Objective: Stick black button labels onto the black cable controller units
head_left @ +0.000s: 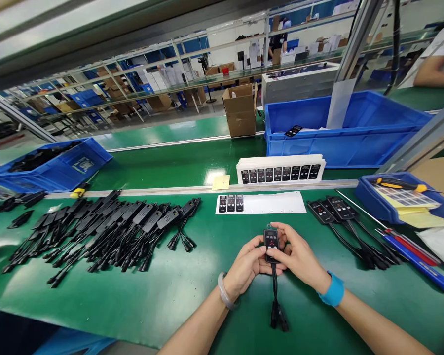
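Between both hands is a small black controller box with a labelled face and two cables hanging down. My left hand closes around its left side, thumb on the lower face. My right hand grips its right side, with the thumb pressed on the face near the buttons. Just beyond lies a white label sheet with three black labels at its left end. To the right rest several labelled controllers with cables. On the left spreads a large pile of black controllers with cables.
A stack of label sheets stands behind the work surface. Blue bins stand at left and back right. A small blue tray holds a screwdriver and papers. Pens lie at right. A cardboard box stands behind.
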Motion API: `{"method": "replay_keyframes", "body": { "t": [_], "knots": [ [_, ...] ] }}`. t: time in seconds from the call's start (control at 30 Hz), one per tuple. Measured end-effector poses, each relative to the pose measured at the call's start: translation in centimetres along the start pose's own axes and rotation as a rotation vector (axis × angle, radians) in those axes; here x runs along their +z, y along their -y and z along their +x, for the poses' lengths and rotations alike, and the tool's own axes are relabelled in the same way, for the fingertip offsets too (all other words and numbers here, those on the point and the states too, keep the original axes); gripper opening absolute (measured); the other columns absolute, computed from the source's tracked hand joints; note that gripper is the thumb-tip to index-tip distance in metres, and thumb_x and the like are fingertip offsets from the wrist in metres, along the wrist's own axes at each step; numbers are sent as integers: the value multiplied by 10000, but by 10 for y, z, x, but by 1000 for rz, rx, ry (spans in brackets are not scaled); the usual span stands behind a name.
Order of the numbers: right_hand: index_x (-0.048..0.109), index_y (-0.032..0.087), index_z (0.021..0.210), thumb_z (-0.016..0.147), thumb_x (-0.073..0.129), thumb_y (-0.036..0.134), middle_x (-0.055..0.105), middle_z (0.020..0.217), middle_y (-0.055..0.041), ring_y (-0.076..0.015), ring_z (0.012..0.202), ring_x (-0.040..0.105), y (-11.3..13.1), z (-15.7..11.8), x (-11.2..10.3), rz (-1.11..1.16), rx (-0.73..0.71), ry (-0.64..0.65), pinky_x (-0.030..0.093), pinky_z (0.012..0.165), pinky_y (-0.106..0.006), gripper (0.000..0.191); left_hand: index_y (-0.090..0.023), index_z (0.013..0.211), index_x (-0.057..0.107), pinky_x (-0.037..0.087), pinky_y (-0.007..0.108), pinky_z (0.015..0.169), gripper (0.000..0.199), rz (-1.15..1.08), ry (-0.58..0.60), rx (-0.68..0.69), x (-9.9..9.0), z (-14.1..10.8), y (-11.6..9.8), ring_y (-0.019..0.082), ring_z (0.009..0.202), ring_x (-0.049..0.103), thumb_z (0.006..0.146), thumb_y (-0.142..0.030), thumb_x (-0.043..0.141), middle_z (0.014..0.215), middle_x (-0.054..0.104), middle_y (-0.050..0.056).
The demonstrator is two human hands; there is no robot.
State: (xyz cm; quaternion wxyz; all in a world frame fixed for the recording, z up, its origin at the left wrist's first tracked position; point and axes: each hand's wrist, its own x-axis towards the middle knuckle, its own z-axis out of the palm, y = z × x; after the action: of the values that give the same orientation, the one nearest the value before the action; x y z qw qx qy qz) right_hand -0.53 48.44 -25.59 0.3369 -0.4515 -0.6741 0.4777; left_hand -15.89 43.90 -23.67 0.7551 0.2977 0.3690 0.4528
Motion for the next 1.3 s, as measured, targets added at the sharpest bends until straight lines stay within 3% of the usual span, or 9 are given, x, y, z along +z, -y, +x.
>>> {"method": "replay_keyframes", "body": {
  "t": [0.23,0.43,0.67,0.8,0.9,1.0,1.13,1.2,1.3],
  "knots": [
    [306,319,1425,677,749,317,510,1196,-75,-223,884,583,-3,-7,2,8,-51,144,548,679,-331,868,-163,1107,517,538,279,649,333,-24,-76,66,-1,5,4,215,795,686,835,-344,581,944,683,98],
    [375,240,1409,923,396,390,638,1127,-77,-235,997,603,-5,-5,4,45,-62,118,500,852,-380,509,-169,1158,430,522,251,547,443,187,-139,103,1,7,10,181,615,674,837,-439,573,808,683,71],
    [408,197,1379,929,361,371,685,967,-73,-221,784,651,-3,-7,12,-43,-109,58,537,722,-359,485,-178,1092,434,500,232,495,413,263,-145,133,-1,9,14,133,506,627,830,-464,577,794,676,55],
    [304,219,1438,916,429,384,611,1152,-116,-260,1001,612,-3,-8,15,-168,-186,13,538,820,-391,562,-185,1196,421,517,252,597,519,149,-166,157,0,10,14,172,700,671,817,-494,594,963,677,93],
    [235,245,1458,896,481,326,531,1242,-125,-273,1100,556,-1,-5,9,-348,-298,-25,528,870,-399,619,-178,1341,316,528,345,760,634,94,-91,160,-3,9,11,220,862,671,862,-558,484,1037,667,133],
    [315,197,1413,916,407,256,512,1191,-149,-268,987,600,4,4,-15,-625,-302,-139,543,819,-400,508,-180,1350,339,505,420,865,552,459,-136,276,-15,10,3,233,946,653,912,-510,403,1110,646,149],
    [483,-23,1257,872,444,160,545,1001,-218,-289,784,618,8,18,-61,-1150,-114,-232,534,663,-400,428,-174,1289,448,402,469,1029,398,1311,-407,558,-44,18,-10,257,1210,506,926,-336,415,1289,547,145],
    [565,-68,1145,831,478,110,575,900,-226,-339,807,606,8,23,-78,-1359,-42,-244,507,664,-429,371,-141,1292,452,340,488,1082,397,1624,-532,545,-58,22,-15,279,1315,392,922,-279,415,1374,470,165],
    [604,-68,1092,793,467,42,591,916,-261,-413,880,573,9,31,-86,-1439,-43,-299,458,706,-511,347,-92,1299,454,300,546,1088,420,1820,-668,437,-71,26,-19,343,1358,303,910,-249,442,1429,386,216]
  ]
}}
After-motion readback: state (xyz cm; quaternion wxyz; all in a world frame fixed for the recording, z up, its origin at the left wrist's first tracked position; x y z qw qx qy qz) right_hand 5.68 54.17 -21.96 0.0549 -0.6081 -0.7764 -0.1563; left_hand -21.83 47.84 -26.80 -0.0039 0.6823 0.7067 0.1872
